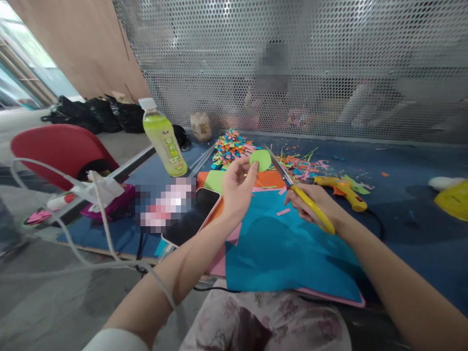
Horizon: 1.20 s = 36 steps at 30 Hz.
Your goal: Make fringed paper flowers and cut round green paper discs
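Between the thumb and fingers of my left hand (pixel 239 183) is a round piece of light green paper (pixel 261 161). My right hand (pixel 314 201) grips a pair of scissors with yellow handles (pixel 310 207). The scissors' metal blades point up and left, close beside the right edge of the green piece; I cannot tell whether they touch it. Below both hands lies a large blue sheet (pixel 288 243), with small pink strips on it. Pink, orange and green sheets show from under it and around it.
Behind my hands stand a cone of colourful paper bits (pixel 232 148) and scattered paper scraps (pixel 300 165). A yellow glue gun (pixel 343 189) lies on the right. Leftward are a phone (pixel 192 217), a drink bottle (pixel 163 141), a purple tissue box (pixel 107 202) and white cables. A perforated metal panel (pixel 310 63) rises behind.
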Each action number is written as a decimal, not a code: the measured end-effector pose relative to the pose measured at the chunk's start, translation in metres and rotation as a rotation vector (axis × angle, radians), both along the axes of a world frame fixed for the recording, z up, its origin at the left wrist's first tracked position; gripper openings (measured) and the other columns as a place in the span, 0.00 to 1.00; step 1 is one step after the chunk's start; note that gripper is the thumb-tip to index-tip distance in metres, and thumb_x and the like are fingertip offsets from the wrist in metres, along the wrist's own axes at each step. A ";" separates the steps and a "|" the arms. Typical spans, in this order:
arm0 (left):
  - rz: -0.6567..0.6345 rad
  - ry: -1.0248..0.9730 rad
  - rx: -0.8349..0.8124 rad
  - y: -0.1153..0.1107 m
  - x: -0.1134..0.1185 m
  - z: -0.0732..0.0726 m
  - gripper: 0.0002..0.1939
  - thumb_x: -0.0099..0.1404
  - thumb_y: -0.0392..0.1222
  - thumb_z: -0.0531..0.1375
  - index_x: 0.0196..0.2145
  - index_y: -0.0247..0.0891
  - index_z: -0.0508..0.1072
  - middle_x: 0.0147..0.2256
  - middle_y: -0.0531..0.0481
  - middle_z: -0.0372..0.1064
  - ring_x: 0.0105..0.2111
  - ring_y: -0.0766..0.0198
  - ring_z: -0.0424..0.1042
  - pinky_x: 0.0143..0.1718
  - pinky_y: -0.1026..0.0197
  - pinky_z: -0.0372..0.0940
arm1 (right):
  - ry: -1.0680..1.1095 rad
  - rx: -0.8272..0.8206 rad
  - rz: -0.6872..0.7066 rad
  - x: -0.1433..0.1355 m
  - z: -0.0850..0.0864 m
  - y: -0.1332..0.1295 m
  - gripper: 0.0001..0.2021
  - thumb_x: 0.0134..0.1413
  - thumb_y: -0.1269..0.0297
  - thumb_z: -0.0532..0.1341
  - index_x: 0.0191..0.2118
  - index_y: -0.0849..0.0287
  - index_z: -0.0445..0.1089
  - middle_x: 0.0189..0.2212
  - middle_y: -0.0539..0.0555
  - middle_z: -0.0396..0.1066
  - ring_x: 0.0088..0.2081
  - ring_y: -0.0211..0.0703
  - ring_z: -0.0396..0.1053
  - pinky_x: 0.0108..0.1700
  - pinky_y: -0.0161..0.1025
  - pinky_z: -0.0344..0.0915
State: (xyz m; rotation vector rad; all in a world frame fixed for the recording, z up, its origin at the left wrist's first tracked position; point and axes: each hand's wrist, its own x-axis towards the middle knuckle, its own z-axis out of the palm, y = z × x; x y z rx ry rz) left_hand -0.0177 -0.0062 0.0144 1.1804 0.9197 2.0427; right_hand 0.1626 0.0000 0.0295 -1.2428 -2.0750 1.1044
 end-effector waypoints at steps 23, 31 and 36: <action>-0.003 0.096 -0.017 -0.004 -0.002 0.005 0.07 0.56 0.41 0.64 0.32 0.37 0.71 0.23 0.55 0.67 0.23 0.73 0.66 0.26 0.68 0.63 | 0.039 -0.080 0.020 0.004 -0.003 0.002 0.18 0.52 0.45 0.56 0.30 0.58 0.63 0.13 0.43 0.53 0.12 0.33 0.53 0.14 0.33 0.52; 0.064 0.120 -0.069 -0.003 -0.004 0.005 0.08 0.57 0.45 0.63 0.31 0.38 0.73 0.24 0.53 0.69 0.24 0.71 0.67 0.26 0.68 0.62 | 0.041 -0.068 0.018 0.005 -0.001 0.002 0.19 0.51 0.44 0.56 0.28 0.56 0.63 0.14 0.45 0.54 0.12 0.33 0.53 0.14 0.35 0.50; 0.080 0.075 -0.084 -0.002 -0.004 0.007 0.09 0.56 0.45 0.64 0.31 0.37 0.73 0.25 0.52 0.69 0.24 0.71 0.67 0.26 0.67 0.63 | 0.050 -0.067 -0.010 0.002 0.004 -0.002 0.19 0.50 0.44 0.57 0.27 0.57 0.63 0.14 0.44 0.53 0.11 0.32 0.52 0.14 0.34 0.49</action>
